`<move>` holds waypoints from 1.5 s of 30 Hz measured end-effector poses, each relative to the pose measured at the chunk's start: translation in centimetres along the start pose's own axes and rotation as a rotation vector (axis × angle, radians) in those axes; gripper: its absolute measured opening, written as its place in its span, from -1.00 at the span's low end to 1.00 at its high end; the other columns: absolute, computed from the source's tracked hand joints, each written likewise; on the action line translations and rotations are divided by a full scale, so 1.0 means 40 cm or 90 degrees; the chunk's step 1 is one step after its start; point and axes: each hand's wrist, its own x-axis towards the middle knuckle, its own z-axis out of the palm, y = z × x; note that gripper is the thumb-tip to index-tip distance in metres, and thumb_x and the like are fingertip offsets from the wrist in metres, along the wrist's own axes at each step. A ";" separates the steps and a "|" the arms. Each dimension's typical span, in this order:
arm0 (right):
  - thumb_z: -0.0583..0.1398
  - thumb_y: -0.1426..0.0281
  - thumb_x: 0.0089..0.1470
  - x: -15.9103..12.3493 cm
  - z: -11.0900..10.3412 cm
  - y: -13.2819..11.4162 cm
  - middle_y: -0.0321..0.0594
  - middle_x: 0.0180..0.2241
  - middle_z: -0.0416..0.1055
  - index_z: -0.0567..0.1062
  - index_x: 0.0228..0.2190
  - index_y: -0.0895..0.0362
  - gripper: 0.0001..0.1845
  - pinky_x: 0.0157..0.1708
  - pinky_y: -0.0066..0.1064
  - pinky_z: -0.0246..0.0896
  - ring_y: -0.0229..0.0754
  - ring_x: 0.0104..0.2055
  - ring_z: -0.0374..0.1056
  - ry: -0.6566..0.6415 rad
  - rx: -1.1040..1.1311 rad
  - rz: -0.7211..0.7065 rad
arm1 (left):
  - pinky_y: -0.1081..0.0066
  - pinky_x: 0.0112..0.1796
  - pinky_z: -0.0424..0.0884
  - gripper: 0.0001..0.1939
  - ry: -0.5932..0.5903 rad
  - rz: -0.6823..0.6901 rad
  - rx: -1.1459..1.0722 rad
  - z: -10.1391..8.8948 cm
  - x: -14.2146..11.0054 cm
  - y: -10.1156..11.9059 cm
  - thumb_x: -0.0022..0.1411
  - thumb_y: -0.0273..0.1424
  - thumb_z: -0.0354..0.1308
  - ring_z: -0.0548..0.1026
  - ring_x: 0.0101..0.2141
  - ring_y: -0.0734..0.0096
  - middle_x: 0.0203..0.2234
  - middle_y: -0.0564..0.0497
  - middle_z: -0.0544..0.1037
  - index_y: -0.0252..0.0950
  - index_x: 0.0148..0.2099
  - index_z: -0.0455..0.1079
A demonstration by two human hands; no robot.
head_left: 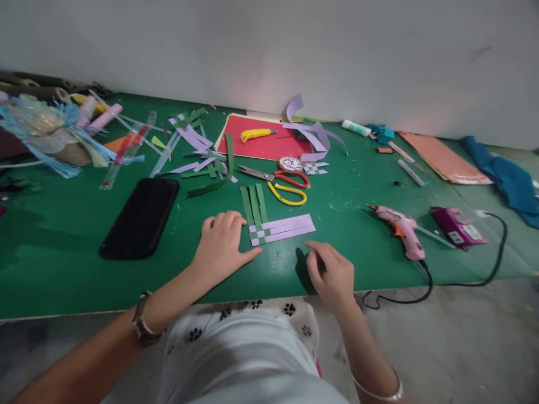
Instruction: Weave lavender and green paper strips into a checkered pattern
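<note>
On the green table lies a small woven piece of paper strips, checkered at its left corner. Its loose green strips point away from me and its purple strips run to the right. My left hand rests flat at the left edge of the weave, fingers stretched and thumb spread beneath it. Just past the lower right end of the purple strips is my right hand, index finger extended and the others curled, with nothing visible in it. Scissors with red and yellow handles lie beyond the weave.
A black phone lies left, a pink glue gun with a cord right. Farther back are red paper, a yellow cutter, loose purple and green strips, a ruler and a purple box.
</note>
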 end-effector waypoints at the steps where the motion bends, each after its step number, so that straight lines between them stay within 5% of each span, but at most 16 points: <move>1: -0.02 0.45 0.07 -0.001 0.002 -0.001 -0.25 -0.57 0.42 0.47 -0.43 0.14 -0.73 -0.53 -0.52 0.15 -0.32 -0.58 0.29 -0.003 0.008 0.002 | 0.09 -0.17 0.22 -0.66 0.002 0.002 0.002 0.001 0.001 0.009 0.06 -0.19 0.14 0.36 -0.18 0.04 -0.21 -0.17 0.41 -0.32 -0.18 0.32; 6: -0.02 0.46 0.07 -0.002 0.006 -0.010 -0.29 -0.62 0.39 0.47 -0.44 0.14 -0.73 -0.57 -0.53 0.13 -0.34 -0.63 0.25 -0.002 0.018 -0.018 | 0.19 -0.25 0.30 -0.81 -0.019 0.023 -0.013 0.000 0.015 0.024 0.11 -0.28 0.11 0.39 -0.23 0.13 -0.27 -0.10 0.42 -0.28 -0.27 0.31; 24: 0.01 0.53 0.04 0.039 0.005 -0.039 -0.31 -0.65 0.32 0.46 -0.45 0.20 -0.78 -0.60 -0.56 0.10 -0.37 -0.64 0.18 0.043 0.067 -0.088 | 0.41 -0.42 0.33 -0.72 -0.018 -0.073 -0.048 -0.006 0.027 0.025 0.17 -0.41 0.07 0.47 -0.29 0.27 -0.34 0.00 0.49 -0.29 -0.05 0.18; 31: 0.02 0.55 0.03 0.050 0.004 -0.043 -0.35 -0.66 0.28 0.43 -0.44 0.18 -0.80 -0.62 -0.56 0.07 -0.39 -0.66 0.13 0.067 0.081 -0.114 | 0.47 -0.41 0.29 -0.50 -0.019 -0.197 -0.204 0.000 0.039 0.037 0.08 -0.50 0.14 0.45 -0.30 0.37 -0.34 0.06 0.44 -0.28 0.07 0.10; 40: 0.03 0.56 0.02 0.042 0.008 -0.040 -0.31 -0.64 0.33 0.44 -0.44 0.20 -0.81 -0.60 -0.56 0.10 -0.37 -0.64 0.18 0.070 0.095 -0.106 | 0.49 -0.41 0.35 -0.46 0.084 -0.227 -0.475 0.026 0.058 0.034 0.06 -0.54 0.09 0.34 -0.47 0.60 -0.19 -0.04 0.26 -0.31 0.10 0.06; 45: 0.03 0.56 0.02 0.037 0.008 -0.042 -0.31 -0.64 0.33 0.44 -0.45 0.19 -0.81 -0.61 -0.56 0.11 -0.37 -0.64 0.18 0.055 0.107 -0.095 | 0.46 -0.40 0.34 -0.42 0.049 -0.232 -0.509 0.026 0.078 0.019 0.06 -0.55 0.09 0.32 -0.51 0.62 -0.25 0.00 0.28 -0.32 0.13 0.02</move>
